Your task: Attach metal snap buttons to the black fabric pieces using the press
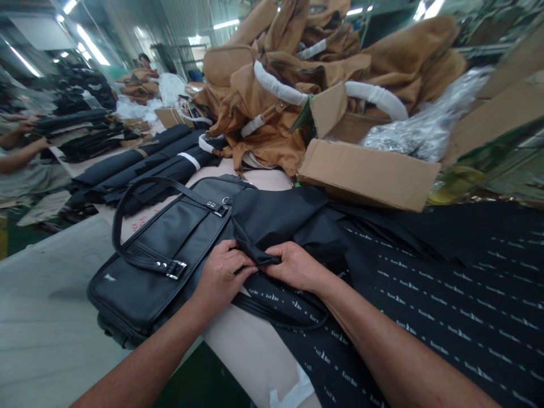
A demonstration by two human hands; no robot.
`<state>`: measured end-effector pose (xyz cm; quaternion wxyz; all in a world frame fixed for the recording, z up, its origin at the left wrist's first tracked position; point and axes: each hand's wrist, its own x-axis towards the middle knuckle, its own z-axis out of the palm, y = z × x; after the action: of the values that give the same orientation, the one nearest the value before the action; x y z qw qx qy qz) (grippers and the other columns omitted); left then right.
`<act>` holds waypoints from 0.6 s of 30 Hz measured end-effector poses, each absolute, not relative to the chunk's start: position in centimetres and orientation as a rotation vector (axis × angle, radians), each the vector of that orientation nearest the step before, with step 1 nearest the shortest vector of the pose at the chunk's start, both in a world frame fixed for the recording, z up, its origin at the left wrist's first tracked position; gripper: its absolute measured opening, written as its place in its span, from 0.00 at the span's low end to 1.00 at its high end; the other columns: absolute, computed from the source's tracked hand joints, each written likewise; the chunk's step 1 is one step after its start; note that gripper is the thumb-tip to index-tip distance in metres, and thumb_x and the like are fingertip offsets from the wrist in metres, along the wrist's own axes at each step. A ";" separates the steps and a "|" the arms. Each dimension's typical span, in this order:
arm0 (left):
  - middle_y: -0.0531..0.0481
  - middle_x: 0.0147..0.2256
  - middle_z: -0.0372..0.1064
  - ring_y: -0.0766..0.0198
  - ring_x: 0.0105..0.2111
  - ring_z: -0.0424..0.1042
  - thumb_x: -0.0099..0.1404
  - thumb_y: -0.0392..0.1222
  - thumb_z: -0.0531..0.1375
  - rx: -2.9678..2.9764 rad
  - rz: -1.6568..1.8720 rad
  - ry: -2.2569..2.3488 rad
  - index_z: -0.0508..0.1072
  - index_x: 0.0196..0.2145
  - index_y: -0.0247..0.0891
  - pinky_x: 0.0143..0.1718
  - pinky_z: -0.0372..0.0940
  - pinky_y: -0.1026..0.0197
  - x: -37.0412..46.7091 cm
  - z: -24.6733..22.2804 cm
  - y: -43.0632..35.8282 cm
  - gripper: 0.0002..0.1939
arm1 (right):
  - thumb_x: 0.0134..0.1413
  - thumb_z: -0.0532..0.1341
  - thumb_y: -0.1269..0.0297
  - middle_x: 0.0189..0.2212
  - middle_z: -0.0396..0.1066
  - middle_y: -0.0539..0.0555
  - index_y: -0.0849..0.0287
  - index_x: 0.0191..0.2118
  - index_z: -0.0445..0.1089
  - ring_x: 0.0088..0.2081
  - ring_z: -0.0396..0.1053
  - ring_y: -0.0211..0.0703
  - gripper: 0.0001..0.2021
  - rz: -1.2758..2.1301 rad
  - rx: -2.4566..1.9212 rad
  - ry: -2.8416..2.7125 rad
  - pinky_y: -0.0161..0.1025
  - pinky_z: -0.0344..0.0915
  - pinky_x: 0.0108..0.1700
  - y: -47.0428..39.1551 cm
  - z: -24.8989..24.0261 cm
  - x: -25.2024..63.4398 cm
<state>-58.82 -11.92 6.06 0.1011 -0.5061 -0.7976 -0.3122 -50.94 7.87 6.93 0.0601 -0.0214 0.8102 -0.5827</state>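
Note:
A black leather handbag (170, 249) lies on its side on the worktable, its strap handle (127, 198) arching up on the left. Plain black lining fabric (280, 215) bulges out from the bag's right side. With thumb and fingers pinched together, my left hand (225, 272) grips the fabric's edge beside the bag. Close by, my right hand (295, 266) is closed on a fold of the same fabric. Exactly what lies between the fingertips is partly hidden. Below my hands, a second strap (284, 317) rests on black printed cloth (425, 317).
Brown leather bags (272, 107) with white-wrapped handles are heaped behind. An open cardboard box (369, 170) with clear plastic (416, 130) stands at the back right. Rolled dark material (140, 153) lies at the back left. Another person's arms (25, 147) show at the far left.

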 end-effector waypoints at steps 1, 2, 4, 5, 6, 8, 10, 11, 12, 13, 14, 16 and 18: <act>0.52 0.34 0.79 0.56 0.44 0.70 0.64 0.36 0.66 -1.500 -0.913 -2.352 0.78 0.33 0.41 0.50 0.65 0.51 -58.8 6.1 -11.9 0.02 | 0.49 0.59 0.63 0.20 0.57 0.44 0.60 0.25 0.68 0.22 0.53 0.34 0.07 -1.780 -0.066 2.427 0.32 0.49 0.23 7.9 7.0 -50.9; 0.52 0.35 0.79 0.56 0.44 0.69 0.65 0.36 0.65 -1.503 -0.905 -2.347 0.78 0.34 0.41 0.50 0.65 0.51 -58.8 6.1 -12.0 0.02 | 0.48 0.59 0.63 0.20 0.56 0.44 0.60 0.25 0.68 0.22 0.53 0.34 0.07 -1.795 -0.069 2.411 0.32 0.49 0.23 7.9 7.0 -50.9; 0.52 0.34 0.79 0.56 0.44 0.69 0.65 0.36 0.65 -1.517 -0.890 -2.326 0.78 0.33 0.40 0.49 0.65 0.51 -58.7 6.1 -11.9 0.02 | 0.47 0.59 0.63 0.20 0.56 0.44 0.60 0.24 0.67 0.22 0.53 0.34 0.07 -1.806 -0.073 2.418 0.32 0.49 0.23 7.8 6.9 -51.0; 0.52 0.34 0.79 0.57 0.44 0.69 0.65 0.36 0.65 -1.521 -0.888 -2.316 0.77 0.33 0.40 0.49 0.65 0.52 -58.7 6.1 -11.9 0.02 | 0.47 0.59 0.64 0.20 0.56 0.44 0.60 0.24 0.67 0.23 0.53 0.34 0.07 -1.803 -0.062 2.443 0.32 0.49 0.23 7.7 6.8 -51.0; 0.52 0.34 0.79 0.57 0.43 0.69 0.64 0.36 0.66 -1.520 -0.885 -2.312 0.77 0.33 0.40 0.49 0.66 0.52 -58.8 6.1 -11.9 0.02 | 0.46 0.59 0.64 0.20 0.56 0.44 0.60 0.23 0.68 0.23 0.54 0.34 0.06 -1.795 -0.045 2.478 0.32 0.50 0.24 7.6 6.7 -51.1; 0.52 0.34 0.78 0.56 0.44 0.69 0.64 0.35 0.66 -1.497 -0.882 -2.320 0.77 0.33 0.40 0.49 0.66 0.52 -58.8 6.0 -11.8 0.02 | 0.45 0.59 0.65 0.20 0.56 0.45 0.60 0.23 0.68 0.25 0.55 0.35 0.06 -1.783 -0.012 2.543 0.32 0.50 0.25 7.5 6.5 -51.2; 0.51 0.34 0.78 0.55 0.45 0.69 0.63 0.35 0.67 -1.461 -0.869 -2.341 0.77 0.33 0.40 0.48 0.66 0.51 -58.9 6.0 -11.8 0.03 | 0.45 0.59 0.65 0.21 0.57 0.45 0.61 0.24 0.69 0.26 0.56 0.35 0.06 -1.796 0.002 2.561 0.32 0.50 0.26 7.6 6.3 -51.4; 0.51 0.34 0.78 0.54 0.46 0.69 0.62 0.35 0.67 -1.448 -0.859 -2.351 0.77 0.34 0.40 0.48 0.67 0.51 -58.9 5.9 -11.8 0.03 | 0.45 0.60 0.64 0.21 0.57 0.45 0.61 0.24 0.70 0.26 0.56 0.36 0.06 -1.802 0.003 2.556 0.32 0.51 0.26 7.7 6.2 -51.5; 0.51 0.34 0.78 0.54 0.46 0.69 0.62 0.35 0.67 -1.439 -0.849 -2.360 0.76 0.34 0.40 0.48 0.67 0.50 -59.0 5.9 -11.8 0.04 | 0.45 0.60 0.64 0.21 0.57 0.45 0.61 0.25 0.70 0.26 0.56 0.36 0.06 -1.800 0.001 2.546 0.32 0.51 0.26 7.8 6.2 -51.6; 0.50 0.34 0.77 0.54 0.46 0.69 0.61 0.35 0.67 -1.432 -0.841 -2.367 0.76 0.35 0.40 0.48 0.67 0.50 -59.0 5.8 -11.7 0.04 | 0.46 0.61 0.63 0.21 0.57 0.45 0.61 0.26 0.71 0.26 0.56 0.35 0.07 -1.787 0.001 2.537 0.32 0.51 0.26 8.0 6.3 -51.7; 0.50 0.35 0.77 0.54 0.46 0.69 0.62 0.35 0.67 -1.429 -0.835 -2.369 0.76 0.35 0.40 0.48 0.67 0.50 -59.0 5.8 -11.7 0.04 | 0.46 0.62 0.62 0.21 0.57 0.45 0.61 0.26 0.71 0.26 0.56 0.35 0.08 -1.766 -0.003 2.532 0.32 0.51 0.27 8.2 6.4 -51.8; 0.49 0.37 0.76 0.54 0.47 0.68 0.63 0.36 0.67 -1.425 -0.823 -2.361 0.76 0.36 0.40 0.50 0.66 0.49 -59.0 5.7 -11.6 0.03 | 0.47 0.62 0.60 0.21 0.57 0.44 0.61 0.26 0.71 0.26 0.55 0.36 0.09 -1.711 -0.027 2.534 0.32 0.52 0.27 8.5 6.8 -51.8; 0.49 0.39 0.76 0.53 0.49 0.67 0.64 0.39 0.66 -1.420 -0.789 -2.346 0.76 0.36 0.40 0.51 0.65 0.49 -59.0 5.7 -11.5 0.02 | 0.48 0.61 0.60 0.22 0.57 0.45 0.61 0.25 0.70 0.27 0.56 0.36 0.09 -1.641 -0.056 2.549 0.32 0.52 0.28 8.7 7.3 -51.8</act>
<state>-58.98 -11.48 5.66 0.1434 -0.4925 -0.8136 -0.2736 -51.83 8.69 7.26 0.0546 -0.0184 0.8394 -0.5405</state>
